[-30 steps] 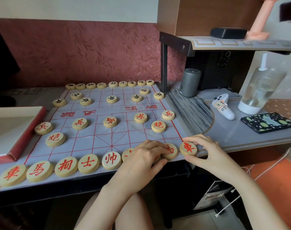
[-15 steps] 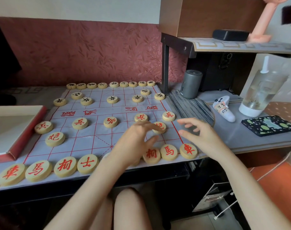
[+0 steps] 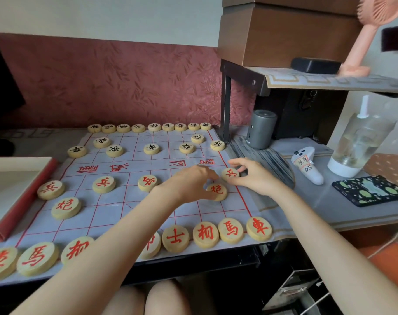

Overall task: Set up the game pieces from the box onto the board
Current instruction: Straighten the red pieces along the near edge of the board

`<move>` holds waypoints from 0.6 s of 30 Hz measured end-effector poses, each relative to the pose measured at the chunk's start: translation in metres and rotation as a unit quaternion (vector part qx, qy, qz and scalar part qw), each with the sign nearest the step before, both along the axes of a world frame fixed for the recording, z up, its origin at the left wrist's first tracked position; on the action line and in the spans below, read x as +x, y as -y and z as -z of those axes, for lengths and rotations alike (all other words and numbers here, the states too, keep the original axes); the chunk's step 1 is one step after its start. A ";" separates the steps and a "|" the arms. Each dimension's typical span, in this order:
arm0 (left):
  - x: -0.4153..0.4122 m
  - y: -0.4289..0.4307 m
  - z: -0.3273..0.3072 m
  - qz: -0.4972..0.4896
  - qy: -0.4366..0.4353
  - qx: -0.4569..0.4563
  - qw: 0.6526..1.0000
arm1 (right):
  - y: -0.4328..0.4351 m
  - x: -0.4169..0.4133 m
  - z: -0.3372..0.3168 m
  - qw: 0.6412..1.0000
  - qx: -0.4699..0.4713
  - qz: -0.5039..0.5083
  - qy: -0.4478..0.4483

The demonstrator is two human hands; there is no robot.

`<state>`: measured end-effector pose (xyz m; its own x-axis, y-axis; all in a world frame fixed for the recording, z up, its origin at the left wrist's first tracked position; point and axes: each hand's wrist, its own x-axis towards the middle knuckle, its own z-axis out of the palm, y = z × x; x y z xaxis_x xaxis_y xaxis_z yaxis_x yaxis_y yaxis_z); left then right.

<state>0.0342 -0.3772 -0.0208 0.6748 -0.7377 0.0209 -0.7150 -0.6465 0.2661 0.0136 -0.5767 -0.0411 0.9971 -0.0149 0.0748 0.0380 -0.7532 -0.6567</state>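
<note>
Two hands meet at the board's (image 3: 116, 214) 3 o'clock edge as the setup looks, from my remote seat, close to done. The red-walled box (image 3: 23, 201) sits at 9 o'clock of the cloth board. Black pieces (image 3: 151, 148) line the 12 o'clock side and the red back rank (image 3: 206, 235) runs along 6 o'clock.

The left hand (image 3: 189, 183) lies knuckles up, forefinger and thumb curved round the left rim of the red cannon piece (image 3: 217, 191), which rests flat on the board at that hand's 3 o'clock. At 1 o'clock of the cannon, almost touching it, the red soldier piece (image 3: 230, 173) lies flat near the board's right border. The right hand (image 3: 255, 176) pinches its far rim lightly between thumb and fingertips, the other fingers loose, so the soldier sits at that hand's 9 o'clock.

I judge that both discs are being nudged onto their line crossings. They are round, so no long axis matters, only the direction of the slide. The right hand is nearer the soldier and the left nearer the cannon. With the two pieces so close, I'd watch for one bumping the other.

Further right on the worktop (image 3: 307, 208) stand a grey cylinder (image 3: 261, 129), a white controller (image 3: 307, 165), a clear bottle (image 3: 361, 144) and a phone (image 3: 370, 189).
</note>
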 end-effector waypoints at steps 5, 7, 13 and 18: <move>0.004 -0.005 0.007 0.007 -0.052 -0.041 0.998 | 0.000 0.005 0.008 1.000 -0.013 0.002 0.014; 0.004 -0.005 0.008 0.010 -0.053 -0.049 0.997 | 0.001 0.005 0.010 1.000 -0.009 0.003 0.013; 0.004 0.001 0.011 0.024 -0.050 -0.058 0.997 | 0.004 0.005 0.012 1.000 -0.008 -0.004 0.013; 0.001 0.005 0.015 -0.009 -0.034 -0.069 0.997 | 0.007 0.007 0.016 1.000 0.002 -0.004 0.023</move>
